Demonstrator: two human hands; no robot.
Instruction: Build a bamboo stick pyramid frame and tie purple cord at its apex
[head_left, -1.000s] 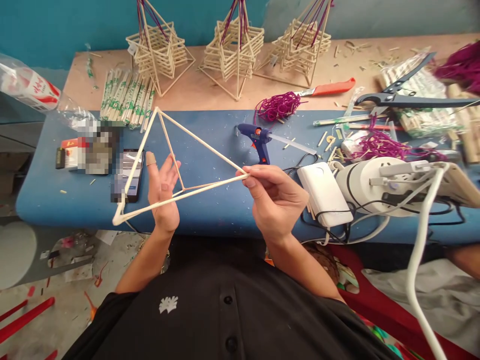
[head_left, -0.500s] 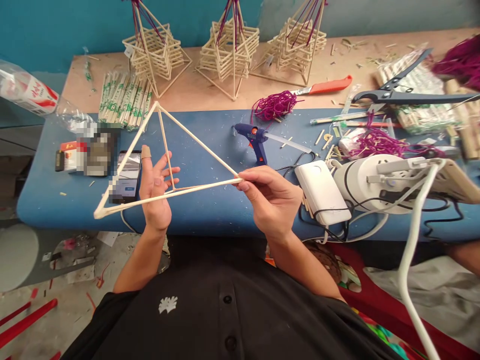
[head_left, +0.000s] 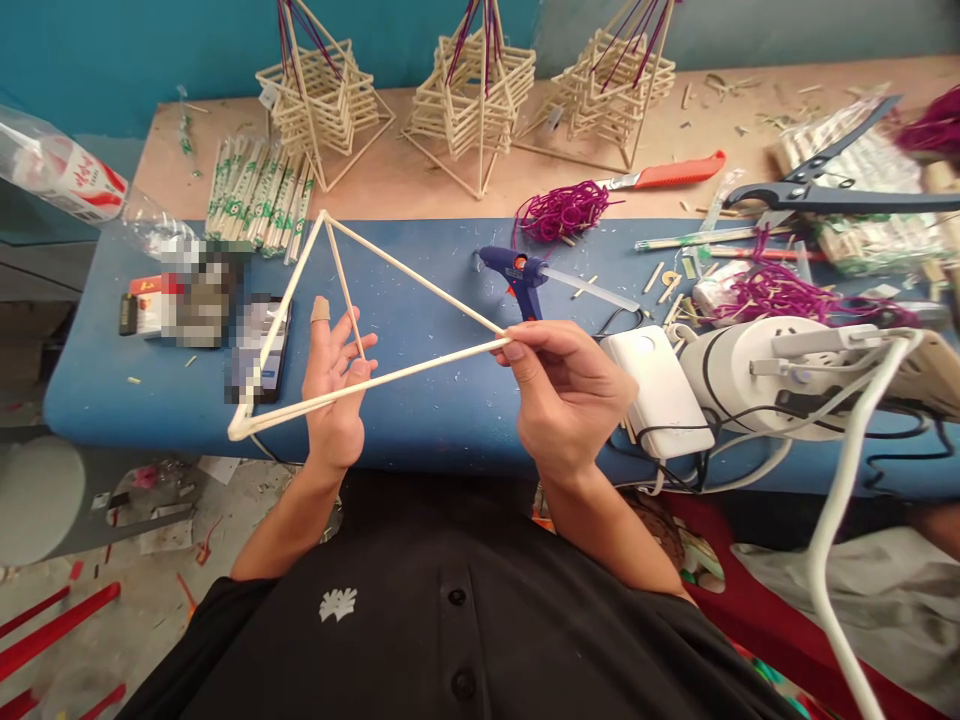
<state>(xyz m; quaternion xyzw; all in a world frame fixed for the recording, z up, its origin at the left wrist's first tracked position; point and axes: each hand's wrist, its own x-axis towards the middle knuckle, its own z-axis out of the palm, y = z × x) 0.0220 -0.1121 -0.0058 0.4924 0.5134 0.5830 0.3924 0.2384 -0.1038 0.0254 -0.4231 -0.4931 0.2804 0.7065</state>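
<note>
My right hand (head_left: 574,400) pinches one corner of a pyramid-shaped frame (head_left: 416,275) made of pale wooden sticks, between thumb and forefinger. The frame is held in the air over the blue mat, its far corner pointing to the left. My left hand (head_left: 335,432) is open under and behind the frame's left part, palm up, fingers apart, with a tan covering on one fingertip. Whether it touches the sticks, I cannot tell. Beyond the frame lies a blue glue gun (head_left: 517,268) with a clear glue stick in its back.
Three stick structures (head_left: 480,110) with purple strings stand at the back. Wrapped chopsticks (head_left: 259,195) lie left, near a phone (head_left: 277,345) and a plastic bottle (head_left: 82,180). Purple yarn (head_left: 564,210), an orange-handled knife (head_left: 679,172), pruning shears (head_left: 817,190), a white power bank (head_left: 660,395) and cables crowd the right.
The frame and both hands have shifted slightly right in view, along with the whole scene. My right hand keeps its pinch on the corner; my left hand stays open.
</note>
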